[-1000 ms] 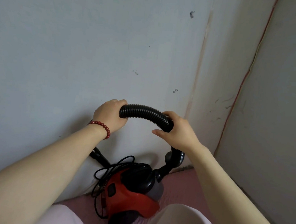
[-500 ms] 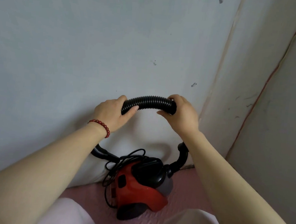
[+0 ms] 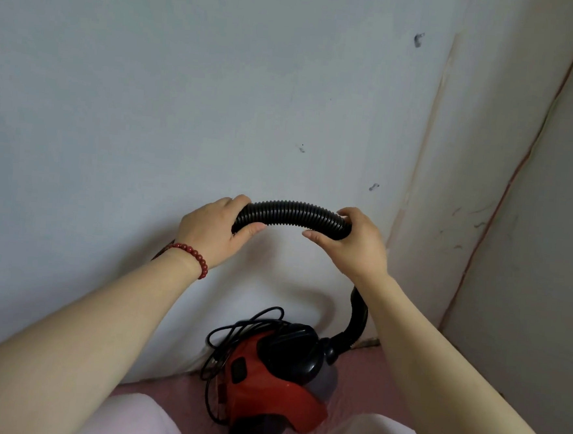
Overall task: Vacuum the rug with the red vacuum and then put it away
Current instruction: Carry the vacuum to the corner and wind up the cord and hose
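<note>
1. The left hand point(image 3: 211, 233) and the right hand point(image 3: 354, 243) each gripped the black ribbed hose point(image 3: 293, 214), fingers curled round it, well above the floor.
2. The red vacuum point(image 3: 273, 388) sat on the pink floor point(image 3: 364, 391) against the wall point(image 3: 184, 108), its black cord point(image 3: 233, 331) looped beside it.

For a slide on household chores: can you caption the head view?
Left hand and right hand hold the black ribbed hose arched above the red vacuum sitting by the wall.

Left hand point(image 3: 209, 233), right hand point(image 3: 352, 247) around hose point(image 3: 292, 214)
</note>
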Available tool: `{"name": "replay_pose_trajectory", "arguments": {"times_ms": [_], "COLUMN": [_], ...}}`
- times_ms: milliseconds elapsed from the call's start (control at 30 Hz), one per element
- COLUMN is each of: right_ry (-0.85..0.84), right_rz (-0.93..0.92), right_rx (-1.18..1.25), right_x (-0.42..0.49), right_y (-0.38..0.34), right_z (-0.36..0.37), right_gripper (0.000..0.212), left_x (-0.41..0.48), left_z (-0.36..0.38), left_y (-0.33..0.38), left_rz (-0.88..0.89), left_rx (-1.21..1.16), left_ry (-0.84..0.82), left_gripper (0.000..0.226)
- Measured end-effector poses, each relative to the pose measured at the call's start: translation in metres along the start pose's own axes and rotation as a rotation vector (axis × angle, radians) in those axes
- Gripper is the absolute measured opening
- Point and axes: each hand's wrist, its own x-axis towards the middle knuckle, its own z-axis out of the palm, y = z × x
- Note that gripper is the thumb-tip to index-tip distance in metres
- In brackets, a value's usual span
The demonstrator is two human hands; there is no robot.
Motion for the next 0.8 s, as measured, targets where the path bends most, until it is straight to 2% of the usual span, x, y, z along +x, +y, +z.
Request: {"name": "replay_pose_trajectory", "arguments": {"times_ms": [100,233,333,400,500,600,800], "right_ry": [-0.067,-0.026,-0.013,0.008,0.011,0.02,0.008], "right_rz": [0.061,-0.093,-0.226,-0.33,-0.441,-0.466,-0.523], "right_rx": [0.016,-0.021,-0.155,-0.228,-0.304,-0.342,-0.408], "right_x": [0.001,0.013,0.026,0.031,0.035,0.034,0.029], "right_y": [0.008,0.013,0.022,0.031,0.046,0.059,0.089], "right_z": [0.012,0.039,0.069,0.089,0.116,0.137,0.154], "right_gripper": [0.057,0.049,0.045,0.045,0.045,0.043,0.043], "left_x": [-0.007,-0.023,-0.034,-0.041,-0.051,-0.055,-0.056], "left_z": [0.005,0.027,0.055,0.077,0.109,0.133,0.169], "left_y": [-0.01,-0.032,-0.049,-0.059,-0.067,-0.07,-0.061], "left_rz": [-0.024,-0.112,-0.182,-0.206,-0.203,-0.223,-0.129], "left_rx": [0.022,0.002,0.001,0.025,0.121,0.164,0.098], "left_ry": [-0.014,-0.049,-0.061,-0.109,-0.249,-0.355,-0.338], "left_gripper": [0.041,0.042,0.051,0.049,0.045,0.047,0.054]}}
